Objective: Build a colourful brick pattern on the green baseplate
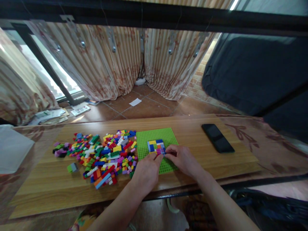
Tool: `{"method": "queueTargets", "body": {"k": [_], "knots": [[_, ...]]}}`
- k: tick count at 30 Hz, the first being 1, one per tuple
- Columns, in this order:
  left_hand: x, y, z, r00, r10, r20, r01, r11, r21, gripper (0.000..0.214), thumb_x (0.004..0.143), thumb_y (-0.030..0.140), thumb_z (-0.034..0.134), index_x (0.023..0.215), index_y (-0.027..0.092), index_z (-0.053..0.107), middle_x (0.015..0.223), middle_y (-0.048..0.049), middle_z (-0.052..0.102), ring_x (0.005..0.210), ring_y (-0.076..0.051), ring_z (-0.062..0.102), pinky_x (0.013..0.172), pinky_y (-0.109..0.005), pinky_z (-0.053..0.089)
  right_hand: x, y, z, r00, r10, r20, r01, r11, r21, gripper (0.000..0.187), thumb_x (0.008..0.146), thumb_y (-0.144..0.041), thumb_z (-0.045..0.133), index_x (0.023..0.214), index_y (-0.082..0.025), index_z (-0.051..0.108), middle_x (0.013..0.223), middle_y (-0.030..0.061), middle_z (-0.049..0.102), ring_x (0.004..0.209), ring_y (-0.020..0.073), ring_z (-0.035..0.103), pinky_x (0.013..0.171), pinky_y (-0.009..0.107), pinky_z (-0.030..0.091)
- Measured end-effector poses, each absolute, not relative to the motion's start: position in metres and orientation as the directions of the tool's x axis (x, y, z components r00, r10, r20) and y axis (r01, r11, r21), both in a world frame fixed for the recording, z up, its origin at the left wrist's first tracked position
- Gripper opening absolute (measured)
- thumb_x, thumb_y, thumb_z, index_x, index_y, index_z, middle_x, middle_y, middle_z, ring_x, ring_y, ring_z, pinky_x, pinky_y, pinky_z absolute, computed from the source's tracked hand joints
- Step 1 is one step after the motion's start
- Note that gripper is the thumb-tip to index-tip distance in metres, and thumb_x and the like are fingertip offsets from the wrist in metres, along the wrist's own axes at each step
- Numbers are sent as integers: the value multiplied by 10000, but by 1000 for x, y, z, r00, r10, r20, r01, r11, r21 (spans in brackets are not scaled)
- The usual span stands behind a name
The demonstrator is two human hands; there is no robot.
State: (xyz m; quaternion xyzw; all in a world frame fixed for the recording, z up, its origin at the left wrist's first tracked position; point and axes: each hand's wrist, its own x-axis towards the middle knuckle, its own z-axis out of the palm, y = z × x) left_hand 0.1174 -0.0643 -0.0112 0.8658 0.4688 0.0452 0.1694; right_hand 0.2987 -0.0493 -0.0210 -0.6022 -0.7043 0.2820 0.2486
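A green studded baseplate (145, 136) lies on the wooden board, with a small patch of toy bricks (156, 141) in blue, yellow, white, orange and magenta built on it. At the near-left edge of that patch, my left hand (148, 171) has its fingers drawn together, tips against the bricks. My right hand (184, 160) curls in a pinch at the patch's near-right corner. Both sets of fingertips almost meet there. Whatever sits between them is hidden or too small to make out.
Loose bricks (103, 157) of many colours are heaped left of the baseplate. A black phone (218, 138) rests on the wooden board (192, 128) at right. A white bag or sheet (13, 149) is at far left, and a dark bar (154, 14) crosses overhead.
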Motion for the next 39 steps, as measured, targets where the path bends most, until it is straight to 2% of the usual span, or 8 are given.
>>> {"method": "queueTargets", "body": {"k": [7, 13, 19, 28, 32, 35, 37, 39], "knots": [[118, -67, -11, 555, 828, -73, 799, -507, 324, 404, 889, 135, 376, 1278, 189, 475, 1129, -80, 589, 996, -215, 586, 851, -349, 513, 293, -49, -18, -114, 994, 2, 726, 85, -683, 85, 783, -253, 614, 761, -192, 669, 712, 9, 690, 675, 150, 614, 657, 258, 415], [124, -70, -6, 547, 830, -110, 826, -514, 231, 416, 883, 105, 379, 1280, 165, 487, 1098, -97, 592, 981, -219, 590, 829, -338, 523, 291, -48, -18, -77, 997, -23, 712, 38, -702, 100, 763, -232, 614, 698, -196, 680, 650, -9, 678, 618, 130, 590, 603, 236, 389], [129, -71, -2, 527, 838, -141, 847, -505, 167, 399, 898, 103, 366, 1268, 159, 505, 1070, -94, 604, 983, -218, 595, 828, -338, 531, 290, -47, -18, -73, 997, -38, 709, 25, -705, 110, 757, -226, 606, 708, -196, 699, 686, 5, 702, 649, 141, 607, 634, 246, 402], [135, -71, -5, 522, 846, -106, 852, -512, 110, 348, 908, 109, 357, 1205, 129, 538, 1032, -103, 613, 955, -234, 606, 782, -371, 541, 283, -45, -18, -20, 999, -30, 749, -5, -663, 114, 738, -194, 606, 677, -196, 701, 705, 26, 709, 685, 158, 617, 662, 263, 415], [136, -72, -7, 503, 858, -107, 864, -494, 102, 352, 907, 114, 356, 1209, 123, 536, 1037, -111, 613, 972, -237, 599, 779, -367, 538, 289, -42, -23, -77, 997, -20, 694, 40, -719, 110, 735, -217, 608, 683, -190, 701, 687, 17, 703, 671, 152, 613, 645, 257, 414], [134, -74, -6, 497, 865, -68, 863, -486, 137, 391, 890, 105, 376, 1260, 121, 501, 1077, -119, 606, 995, -233, 590, 821, -370, 527, 301, -39, -28, -144, 990, -11, 571, 74, -817, 149, 740, -299, 613, 709, -180, 697, 684, 7, 695, 661, 148, 608, 646, 255, 428], [131, -77, -4, 483, 876, -11, 863, -474, 173, 456, 873, 91, 392, 1325, 121, 441, 1121, -126, 595, 1019, -229, 581, 864, -373, 510, 311, -39, -31, -58, 997, 46, 491, 68, -868, 215, 764, -349, 580, 725, -166, 685, 709, 17, 695, 688, 156, 615, 661, 261, 445], [128, -86, 1, 470, 881, 57, 852, -470, 230, 481, 868, 95, 403, 1347, 123, 418, 1158, -126, 583, 1053, -227, 567, 913, -375, 487, 317, -45, -33, 127, 985, 117, 508, 37, -860, 254, 787, -369, 545, 726, -155, 668, 699, 30, 683, 681, 167, 613, 663, 281, 458]]}}
